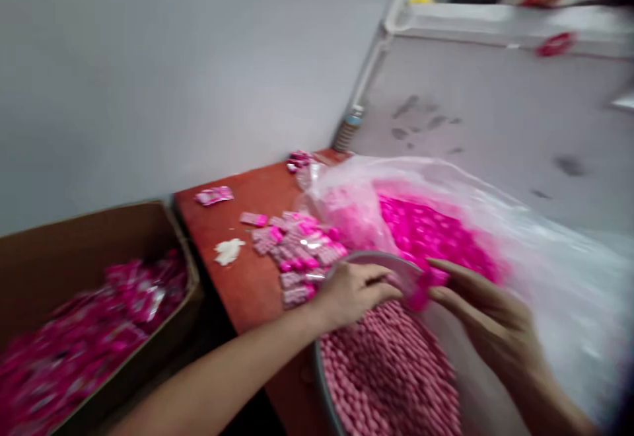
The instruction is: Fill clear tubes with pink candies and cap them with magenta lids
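My left hand (354, 294) reaches over the far side of a grey basin (324, 383) filled with small dull-pink pellets (386, 370). Its fingers are curled together near the rim, and what they hold is blurred. My right hand (495, 320) pinches a bright pink plastic piece (436, 279) between thumb and fingers, just above the basin's right rim. Left of the basin lies a pile of small clear packs with pink ends (302, 241). Behind it, a large clear plastic bag (535, 238) opens on many bright pink pieces (430, 228).
A cardboard box (191, 257) of shiny pink packets (109, 324) stands at the left, beside the red tabletop (247, 297). On the tabletop lie a white scrap (228, 251) and a loose pink packet (214, 195). Walls rise behind, with a ledge (470, 23) at the upper right.
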The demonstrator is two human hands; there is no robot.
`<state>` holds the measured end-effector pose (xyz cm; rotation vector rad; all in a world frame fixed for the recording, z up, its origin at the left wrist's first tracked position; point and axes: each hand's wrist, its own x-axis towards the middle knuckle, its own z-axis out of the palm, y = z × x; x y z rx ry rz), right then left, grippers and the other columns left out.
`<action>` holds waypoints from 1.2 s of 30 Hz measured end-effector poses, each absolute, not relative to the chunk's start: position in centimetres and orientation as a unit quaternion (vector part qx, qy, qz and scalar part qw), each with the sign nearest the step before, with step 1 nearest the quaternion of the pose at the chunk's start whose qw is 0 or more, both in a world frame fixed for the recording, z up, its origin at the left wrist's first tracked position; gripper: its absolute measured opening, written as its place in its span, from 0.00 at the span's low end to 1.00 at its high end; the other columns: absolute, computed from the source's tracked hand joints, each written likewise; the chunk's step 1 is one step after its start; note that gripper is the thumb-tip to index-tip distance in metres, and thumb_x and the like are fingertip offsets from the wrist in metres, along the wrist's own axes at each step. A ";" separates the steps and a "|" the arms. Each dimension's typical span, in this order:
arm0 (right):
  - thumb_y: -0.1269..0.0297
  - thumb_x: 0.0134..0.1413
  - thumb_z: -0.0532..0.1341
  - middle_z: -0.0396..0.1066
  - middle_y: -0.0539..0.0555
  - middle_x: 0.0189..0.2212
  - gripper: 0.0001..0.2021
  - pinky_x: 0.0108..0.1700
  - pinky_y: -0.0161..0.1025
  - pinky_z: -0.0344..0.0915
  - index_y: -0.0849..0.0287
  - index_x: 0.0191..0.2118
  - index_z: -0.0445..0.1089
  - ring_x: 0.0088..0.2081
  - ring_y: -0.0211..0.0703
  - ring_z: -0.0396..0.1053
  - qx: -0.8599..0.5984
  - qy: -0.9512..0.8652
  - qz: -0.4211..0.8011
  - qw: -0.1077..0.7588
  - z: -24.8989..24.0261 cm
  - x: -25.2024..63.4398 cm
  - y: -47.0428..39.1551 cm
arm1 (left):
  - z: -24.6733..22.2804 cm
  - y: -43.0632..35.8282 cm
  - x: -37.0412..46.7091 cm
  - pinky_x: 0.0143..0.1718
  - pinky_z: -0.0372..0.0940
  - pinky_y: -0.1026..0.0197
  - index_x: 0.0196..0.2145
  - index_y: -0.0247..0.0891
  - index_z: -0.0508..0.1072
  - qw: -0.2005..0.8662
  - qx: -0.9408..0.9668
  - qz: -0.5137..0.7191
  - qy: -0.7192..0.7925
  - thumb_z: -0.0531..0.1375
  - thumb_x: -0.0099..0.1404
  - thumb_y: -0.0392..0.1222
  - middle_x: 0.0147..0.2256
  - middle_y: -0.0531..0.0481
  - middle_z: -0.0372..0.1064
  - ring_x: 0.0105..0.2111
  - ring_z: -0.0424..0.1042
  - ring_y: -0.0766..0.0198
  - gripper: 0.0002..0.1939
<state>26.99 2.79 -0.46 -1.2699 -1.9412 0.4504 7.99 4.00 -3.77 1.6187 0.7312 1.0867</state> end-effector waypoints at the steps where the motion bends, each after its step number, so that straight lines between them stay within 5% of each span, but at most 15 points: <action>1: 0.61 0.52 0.61 0.71 0.55 0.34 0.14 0.31 0.35 0.66 0.52 0.46 0.67 0.32 0.42 0.69 -0.501 -0.771 0.167 0.355 -0.4 27.3 2.5 | -3.8 4.1 7.9 0.39 0.61 0.65 0.36 0.36 0.74 0.485 0.689 0.447 0.299 0.55 0.61 0.39 0.35 0.51 0.72 0.35 0.69 0.65 0.09; 18: 0.69 0.56 0.55 0.68 0.57 0.31 0.14 0.34 0.38 0.66 0.61 0.49 0.61 0.33 0.42 0.66 -0.374 -0.895 0.027 0.243 -1.1 26.0 1.5 | -4.5 3.7 7.5 0.39 0.62 0.63 0.31 0.36 0.75 0.403 0.755 0.423 0.298 0.55 0.61 0.37 0.28 0.49 0.71 0.33 0.70 0.62 0.08; 21: 0.66 0.54 0.58 0.69 0.56 0.35 0.16 0.38 0.39 0.67 0.58 0.49 0.63 0.37 0.43 0.68 -0.422 -0.844 0.136 0.303 -1.1 26.0 1.7 | -4.4 4.4 7.7 0.37 0.63 0.64 0.34 0.36 0.74 0.491 0.702 0.412 0.311 0.55 0.60 0.38 0.30 0.49 0.70 0.33 0.69 0.63 0.08; 26: 0.61 0.51 0.61 0.67 0.56 0.46 0.19 0.45 0.45 0.66 0.53 0.50 0.61 0.44 0.46 0.68 -0.426 -0.598 0.494 0.466 -1.4 26.4 1.3 | -4.6 5.4 8.0 0.35 0.64 0.65 0.39 0.33 0.71 0.673 0.516 0.450 0.280 0.57 0.59 0.40 0.34 0.48 0.70 0.33 0.69 0.65 0.11; 31: 0.62 0.46 0.65 0.72 0.52 0.31 0.13 0.37 0.39 0.69 0.57 0.39 0.68 0.30 0.39 0.70 -0.445 -0.458 0.575 0.511 -2.1 26.8 1.4 | -4.3 4.9 7.8 0.38 0.64 0.63 0.39 0.34 0.74 0.619 0.607 0.424 0.264 0.58 0.58 0.40 0.36 0.47 0.71 0.37 0.69 0.62 0.12; 36: 0.63 0.48 0.63 0.71 0.54 0.37 0.11 0.40 0.40 0.68 0.59 0.39 0.69 0.38 0.41 0.70 -0.447 -0.438 0.655 0.424 -1.2 26.0 1.9 | -4.0 4.3 7.5 0.39 0.64 0.62 0.42 0.37 0.74 0.545 0.668 0.426 0.274 0.57 0.60 0.40 0.36 0.49 0.73 0.37 0.70 0.59 0.13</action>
